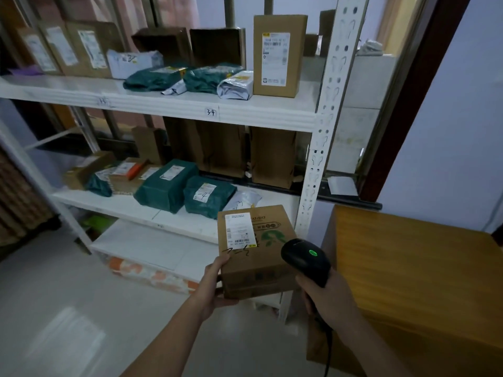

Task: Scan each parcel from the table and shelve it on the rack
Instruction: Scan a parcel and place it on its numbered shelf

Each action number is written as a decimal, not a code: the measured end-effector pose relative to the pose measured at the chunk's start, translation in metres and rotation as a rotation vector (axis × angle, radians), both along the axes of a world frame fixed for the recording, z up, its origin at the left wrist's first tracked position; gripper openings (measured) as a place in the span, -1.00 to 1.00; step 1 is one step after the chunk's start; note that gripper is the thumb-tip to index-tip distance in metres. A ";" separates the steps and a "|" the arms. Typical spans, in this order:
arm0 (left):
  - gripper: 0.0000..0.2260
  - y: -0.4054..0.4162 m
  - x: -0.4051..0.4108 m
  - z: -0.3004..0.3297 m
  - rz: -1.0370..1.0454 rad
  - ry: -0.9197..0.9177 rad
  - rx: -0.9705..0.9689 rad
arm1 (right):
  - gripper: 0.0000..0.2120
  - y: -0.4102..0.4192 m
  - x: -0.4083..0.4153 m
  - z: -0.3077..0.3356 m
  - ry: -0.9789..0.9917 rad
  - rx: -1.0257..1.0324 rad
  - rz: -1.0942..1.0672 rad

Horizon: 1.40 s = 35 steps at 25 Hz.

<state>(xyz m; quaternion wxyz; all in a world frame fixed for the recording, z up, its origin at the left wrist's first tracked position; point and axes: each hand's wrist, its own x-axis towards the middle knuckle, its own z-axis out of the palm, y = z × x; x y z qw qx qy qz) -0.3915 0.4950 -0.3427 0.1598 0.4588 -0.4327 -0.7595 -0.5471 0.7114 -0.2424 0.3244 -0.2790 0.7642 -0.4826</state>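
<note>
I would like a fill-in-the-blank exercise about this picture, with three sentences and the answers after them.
1. The left hand holds a cardboard ____ with a white label.
2. The light on the scanner in the right hand glows ____.
3. The tag on the upper shelf edge reads ____.

Missing words: box; green; 34

Rough count: four green bag parcels on the rack, two per shelf, one handheld scanner, and one box held up.
</note>
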 end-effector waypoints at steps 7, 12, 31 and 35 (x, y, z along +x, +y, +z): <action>-0.25 -0.080 -0.065 -0.014 0.060 -0.040 -0.008 | -0.82 -0.065 -0.056 0.003 -0.098 -0.002 0.003; -0.63 -0.127 -0.120 -0.009 0.051 -0.059 0.024 | -0.81 -0.100 -0.086 -0.013 -0.113 0.069 -0.032; -0.56 -0.276 -0.273 -0.082 -0.270 -0.155 0.090 | -0.92 -0.227 -0.093 -0.056 -0.300 0.080 -0.477; -0.52 -0.289 -0.291 -0.096 -0.291 -0.174 0.103 | -0.86 -0.236 -0.088 -0.062 -0.335 0.068 -0.573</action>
